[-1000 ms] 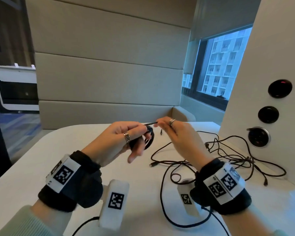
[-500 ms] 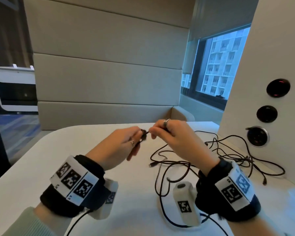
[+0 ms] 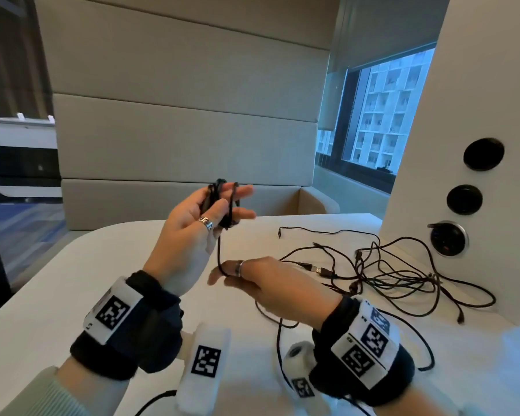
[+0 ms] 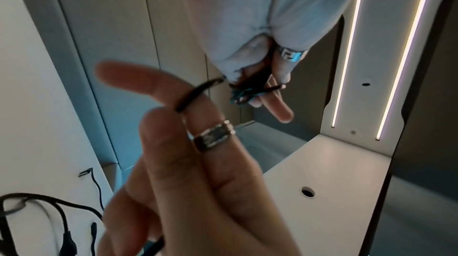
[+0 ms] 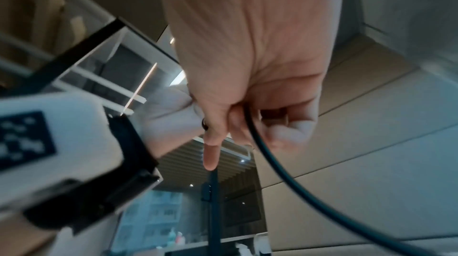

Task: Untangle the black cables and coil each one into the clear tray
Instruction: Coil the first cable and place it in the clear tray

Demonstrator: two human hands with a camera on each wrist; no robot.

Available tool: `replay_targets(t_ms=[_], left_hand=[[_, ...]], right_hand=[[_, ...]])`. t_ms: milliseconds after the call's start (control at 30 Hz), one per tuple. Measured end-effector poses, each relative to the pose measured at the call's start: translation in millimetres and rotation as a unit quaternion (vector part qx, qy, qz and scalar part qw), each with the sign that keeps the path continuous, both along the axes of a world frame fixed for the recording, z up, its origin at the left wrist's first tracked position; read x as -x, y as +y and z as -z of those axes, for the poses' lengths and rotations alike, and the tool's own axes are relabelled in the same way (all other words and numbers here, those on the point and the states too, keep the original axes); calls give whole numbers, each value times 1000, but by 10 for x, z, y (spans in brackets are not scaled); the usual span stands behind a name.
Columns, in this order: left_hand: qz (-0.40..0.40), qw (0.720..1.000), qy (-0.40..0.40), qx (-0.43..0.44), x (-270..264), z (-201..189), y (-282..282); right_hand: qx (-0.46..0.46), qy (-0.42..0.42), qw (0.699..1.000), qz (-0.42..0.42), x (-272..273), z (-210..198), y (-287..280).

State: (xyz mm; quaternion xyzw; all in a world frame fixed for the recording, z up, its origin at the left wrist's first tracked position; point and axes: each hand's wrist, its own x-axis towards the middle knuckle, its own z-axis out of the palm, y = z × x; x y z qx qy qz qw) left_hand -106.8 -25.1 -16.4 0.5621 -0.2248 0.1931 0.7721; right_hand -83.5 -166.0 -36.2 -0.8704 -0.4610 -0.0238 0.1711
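Observation:
My left hand (image 3: 201,223) is raised above the white table (image 3: 102,280), gripping a small coil of black cable (image 3: 219,187) wound round its fingers, the thumb pressing on it. One strand (image 3: 218,250) hangs from the coil down to my right hand (image 3: 240,276), which pinches it just above the table. The wrist views show the coil (image 4: 250,88) and the strand lying over a ringed finger (image 4: 195,93). The remaining black cables (image 3: 388,271) lie tangled on the table to the right. I cannot make out the clear tray.
A white pillar with three round sockets (image 3: 448,238) stands at the table's right, close to the tangle. A loose cable end (image 3: 279,232) lies towards the back. A padded bench (image 3: 177,199) runs behind the table, with a window (image 3: 382,115) to its right.
The hands were close together at the coil. Now my left hand has lifted the coil higher and my right hand has dropped lower along the strand.

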Motion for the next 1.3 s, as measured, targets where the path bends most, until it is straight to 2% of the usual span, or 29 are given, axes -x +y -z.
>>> replay_targets(t_ms=[67, 100, 167, 233, 267, 333, 400, 433, 500, 567, 633, 700, 767, 833, 900, 967, 1000, 1067, 1133, 1167, 1200, 1300], left_hand=[[-76, 991, -41, -98, -17, 17, 51], [-129, 972, -75, -180, -20, 28, 76], [-226, 899, -112, -357, -29, 69, 113], [-264, 829, -80, -486, -37, 121, 132], [-262, 811, -55, -520, -45, 140, 138], [-236, 800, -21, -551, -37, 148, 114], [-207, 800, -13, -562, -19, 122, 82], [-185, 811, -7, -555, -4, 100, 71], [-110, 863, 28, -492, 30, 64, 77], [-9, 922, 66, -381, 78, 23, 80], [74, 961, 75, -257, 119, -6, 51], [125, 984, 68, -111, 148, -34, -7], [128, 990, 57, 10, 131, -41, -62], [88, 994, 43, 46, 63, -15, -70], [3, 1000, 7, 4, -13, 27, -23], [-113, 986, -45, -112, -74, 81, 88], [-174, 962, -76, -198, -99, 108, 150], [-262, 886, -107, -367, -130, 159, 249], [-280, 831, -78, -475, -123, 186, 278], [-265, 820, -50, -505, -112, 190, 275], [-236, 823, -23, -515, -100, 183, 264], [-97, 886, 43, -451, -13, 110, 190]], right_hand=[[-39, 51, 997, -30, 20, -44, -11], [-75, 80, 994, -28, 5, -72, -34], [-148, 103, 984, -1, -68, -123, -119], [-209, 43, 977, 27, -151, -195, -225], [-235, -1, 971, 39, -197, -221, -282], [-275, -95, 953, 81, -282, -254, -372], [-303, -181, 928, 124, -344, -244, -427], [-310, -220, 914, 139, -357, -230, -443], [-303, -284, 893, 175, -364, -185, -447], [-267, -311, 888, 207, -362, -147, -412], [-209, -320, 897, 223, -343, -102, -353], [-110, -303, 923, 209, -294, -62, -246], [-30, -205, 965, 159, -227, -1, -124], [-12, -106, 989, 105, -137, 34, -48], [7, -68, 996, 62, -66, 30, -19], [33, -26, 999, 19, -39, 10, -32], [32, -1, 1000, 0, -38, -9, -49], [-1, 33, 999, -20, -71, -82, -104], [-63, 18, 998, -15, -164, -149, -199], [-101, -2, 995, -1, -226, -168, -261], [-137, -22, 990, 25, -281, -183, -320], [-219, -86, 964, 122, -390, -166, -420]])
